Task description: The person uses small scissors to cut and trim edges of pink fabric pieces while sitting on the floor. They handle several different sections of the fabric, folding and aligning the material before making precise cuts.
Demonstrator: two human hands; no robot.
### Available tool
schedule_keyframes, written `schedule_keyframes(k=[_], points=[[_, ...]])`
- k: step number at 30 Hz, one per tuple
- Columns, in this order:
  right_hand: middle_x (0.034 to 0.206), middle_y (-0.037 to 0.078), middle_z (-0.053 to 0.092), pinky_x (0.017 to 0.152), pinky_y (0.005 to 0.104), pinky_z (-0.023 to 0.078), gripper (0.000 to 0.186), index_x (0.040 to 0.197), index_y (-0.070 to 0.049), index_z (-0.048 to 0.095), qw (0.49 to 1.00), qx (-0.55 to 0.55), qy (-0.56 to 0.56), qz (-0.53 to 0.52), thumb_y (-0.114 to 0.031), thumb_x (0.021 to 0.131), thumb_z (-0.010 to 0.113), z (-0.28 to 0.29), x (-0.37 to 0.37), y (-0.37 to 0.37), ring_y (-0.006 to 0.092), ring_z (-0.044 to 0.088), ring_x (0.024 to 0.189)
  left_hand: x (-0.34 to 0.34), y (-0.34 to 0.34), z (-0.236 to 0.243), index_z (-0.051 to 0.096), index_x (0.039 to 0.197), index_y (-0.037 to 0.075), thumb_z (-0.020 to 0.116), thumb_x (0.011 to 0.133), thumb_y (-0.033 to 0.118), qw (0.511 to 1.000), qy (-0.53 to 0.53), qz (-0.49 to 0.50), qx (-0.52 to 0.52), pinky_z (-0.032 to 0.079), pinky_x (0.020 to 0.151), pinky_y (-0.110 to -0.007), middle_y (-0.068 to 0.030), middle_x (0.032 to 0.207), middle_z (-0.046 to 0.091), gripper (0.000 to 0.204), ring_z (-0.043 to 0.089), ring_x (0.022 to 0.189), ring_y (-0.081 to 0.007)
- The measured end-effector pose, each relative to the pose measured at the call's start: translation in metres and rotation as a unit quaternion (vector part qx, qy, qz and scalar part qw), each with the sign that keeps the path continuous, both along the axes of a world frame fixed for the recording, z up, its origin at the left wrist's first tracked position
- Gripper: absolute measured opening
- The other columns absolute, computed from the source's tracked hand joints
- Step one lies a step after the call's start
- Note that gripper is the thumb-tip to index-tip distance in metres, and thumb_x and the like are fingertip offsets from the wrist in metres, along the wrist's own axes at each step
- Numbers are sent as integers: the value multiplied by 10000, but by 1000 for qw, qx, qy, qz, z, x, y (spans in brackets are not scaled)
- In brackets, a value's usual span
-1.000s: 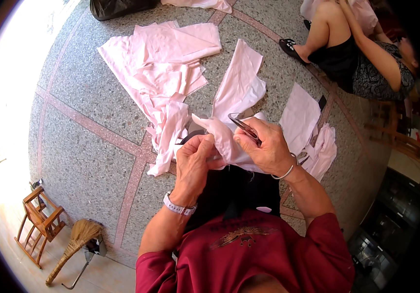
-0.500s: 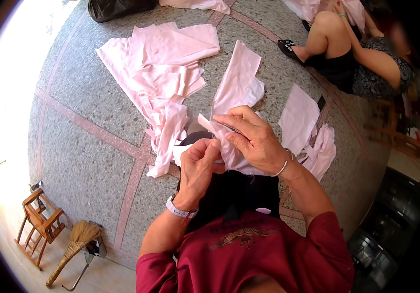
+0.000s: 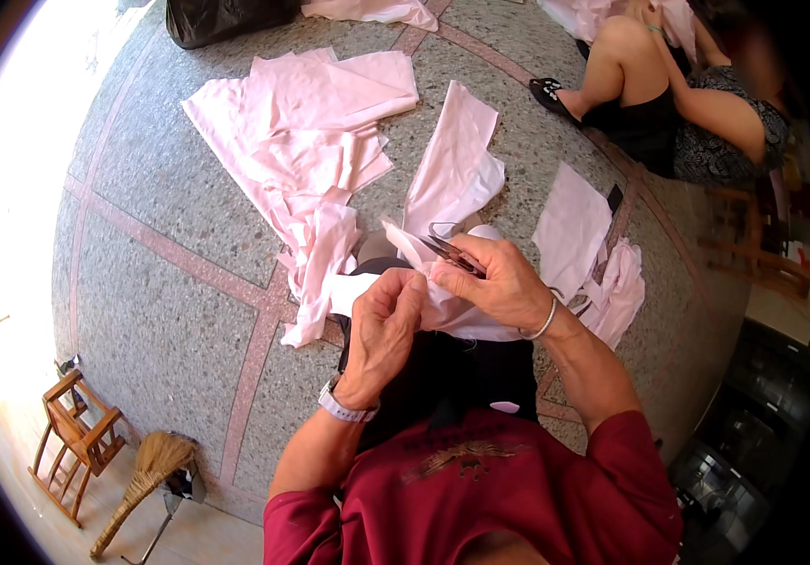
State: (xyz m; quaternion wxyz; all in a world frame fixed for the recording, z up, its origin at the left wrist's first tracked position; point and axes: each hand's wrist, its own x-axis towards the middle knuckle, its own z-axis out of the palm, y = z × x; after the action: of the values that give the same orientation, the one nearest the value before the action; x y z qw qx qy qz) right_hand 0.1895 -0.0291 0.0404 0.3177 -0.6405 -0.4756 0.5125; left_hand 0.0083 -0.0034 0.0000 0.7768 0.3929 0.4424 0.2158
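Note:
Over my lap, my left hand [image 3: 388, 315] pinches the edge of a pink cloth [image 3: 454, 311] between thumb and fingers. Close beside it, my right hand [image 3: 499, 281] grips a small pair of dark metal scissors [image 3: 452, 252], its blades pointing up and left over the cloth. The thumb of that hand also rests near the cloth. A long pink fabric panel [image 3: 452, 151] stretches away from my knees on the floor. Whether the blades touch the fabric is hard to make out.
A heap of pink fabric pieces [image 3: 301, 122] lies ahead to the left, and more pink pieces [image 3: 570, 221] to the right. Another person [image 3: 640, 104] sits at the upper right with pink cloth. A black bag [image 3: 226, 19], wooden chair [image 3: 80, 428] and straw broom [image 3: 155, 461] stand around.
My right hand has turned and drawn back slightly, so the scissors now show and its index finger no longer stretches over the cloth. My left hand keeps its pinch.

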Motion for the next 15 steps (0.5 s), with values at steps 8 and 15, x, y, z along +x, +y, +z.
schedule_keyframes(k=[8, 15], points=[[715, 79, 628, 604, 289, 470, 200, 934, 18, 628, 991, 101, -57, -67, -182, 921, 627, 17, 7, -4, 99, 561, 644, 18, -2, 14, 628, 1007, -8, 632, 946, 107, 989, 4, 5, 147, 454, 705, -208, 7, 856, 637, 130, 546, 775, -46], [667, 79, 589, 638, 257, 479, 311, 1152, 3, 556, 976, 168, -109, -81, -143, 893, 649, 58, 23, -9, 71, 571, 658, 26, 12, 39, 636, 1038, 3, 591, 959, 64, 964, 33, -24, 264, 443, 762, -213, 4, 925, 620, 110, 540, 863, -59]])
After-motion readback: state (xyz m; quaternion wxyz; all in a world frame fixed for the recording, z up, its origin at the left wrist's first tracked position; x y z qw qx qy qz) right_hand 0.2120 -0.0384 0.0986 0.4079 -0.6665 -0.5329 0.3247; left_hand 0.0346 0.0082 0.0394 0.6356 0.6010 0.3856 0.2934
